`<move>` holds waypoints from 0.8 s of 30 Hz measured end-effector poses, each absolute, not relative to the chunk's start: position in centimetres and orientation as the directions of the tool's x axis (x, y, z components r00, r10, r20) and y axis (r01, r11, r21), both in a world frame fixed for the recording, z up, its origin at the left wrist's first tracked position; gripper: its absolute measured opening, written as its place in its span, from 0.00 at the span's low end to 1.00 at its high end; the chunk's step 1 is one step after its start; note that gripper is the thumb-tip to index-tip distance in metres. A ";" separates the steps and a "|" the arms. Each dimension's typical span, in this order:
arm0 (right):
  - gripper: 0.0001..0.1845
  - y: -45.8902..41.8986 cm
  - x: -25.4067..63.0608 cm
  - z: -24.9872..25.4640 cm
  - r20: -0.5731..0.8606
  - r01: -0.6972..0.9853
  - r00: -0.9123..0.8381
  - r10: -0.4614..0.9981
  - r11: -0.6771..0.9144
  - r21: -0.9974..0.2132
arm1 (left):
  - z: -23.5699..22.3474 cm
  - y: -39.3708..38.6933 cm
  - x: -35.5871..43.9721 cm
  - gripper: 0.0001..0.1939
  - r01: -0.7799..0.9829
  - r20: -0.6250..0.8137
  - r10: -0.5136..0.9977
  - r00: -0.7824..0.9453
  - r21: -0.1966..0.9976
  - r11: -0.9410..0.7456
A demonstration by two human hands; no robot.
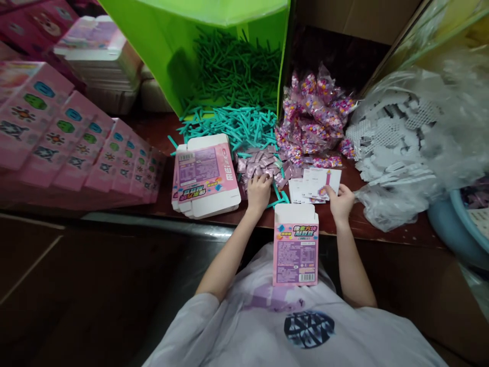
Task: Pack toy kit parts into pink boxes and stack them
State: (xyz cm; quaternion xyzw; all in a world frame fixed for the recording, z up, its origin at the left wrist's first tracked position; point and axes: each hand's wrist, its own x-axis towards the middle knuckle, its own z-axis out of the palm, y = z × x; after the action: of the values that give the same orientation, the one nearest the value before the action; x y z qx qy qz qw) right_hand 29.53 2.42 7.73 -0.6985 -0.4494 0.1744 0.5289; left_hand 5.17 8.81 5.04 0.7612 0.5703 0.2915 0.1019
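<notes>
My left hand (259, 192) reaches onto a pile of small purple packets (263, 162), fingers curled down; whether one is between the fingertips is hidden. My right hand (341, 202) pinches the right edge of a white printed card (324, 179), which bears a pink and purple picture. Beneath it lie more white cards (296, 192). Close to my body, a pink and purple box (295, 250) stands upright, its top flap raised. Left of the packets is a stack of flattened pink boxes (206, 176).
Teal sticks (233, 125) spill from a green bin (147, 48). Bags of colourful beads (315, 114) lie right of it, near a plastic bag of white perforated pieces (397, 137). Finished-looking pink boxes (72, 137) line the left. A blue basin (454, 224) sits far right.
</notes>
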 end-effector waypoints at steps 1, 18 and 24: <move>0.15 2.7 29.7 7.7 0.214 0.501 0.498 0.841 -0.077 -0.862 | 5.0 8.9 5.2 0.16 0.816 0.329 0.923 0.198 0.466 -0.342; 0.08 -0.6 29.8 8.3 0.432 0.682 -0.002 0.902 0.317 -0.659 | 8.4 1.9 4.9 0.12 0.491 0.155 0.854 0.496 0.761 -0.423; 0.13 -0.1 29.2 8.6 0.254 0.717 -0.395 0.883 0.469 -0.516 | 6.6 2.6 3.0 0.26 0.654 0.188 0.928 0.322 0.664 -0.362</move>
State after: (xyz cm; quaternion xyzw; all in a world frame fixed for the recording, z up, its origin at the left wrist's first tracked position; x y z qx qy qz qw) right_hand 29.15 -0.09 8.55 -0.4885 -0.8188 0.1641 0.2529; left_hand 2.95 2.61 6.62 0.7757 0.5099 0.2813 0.2432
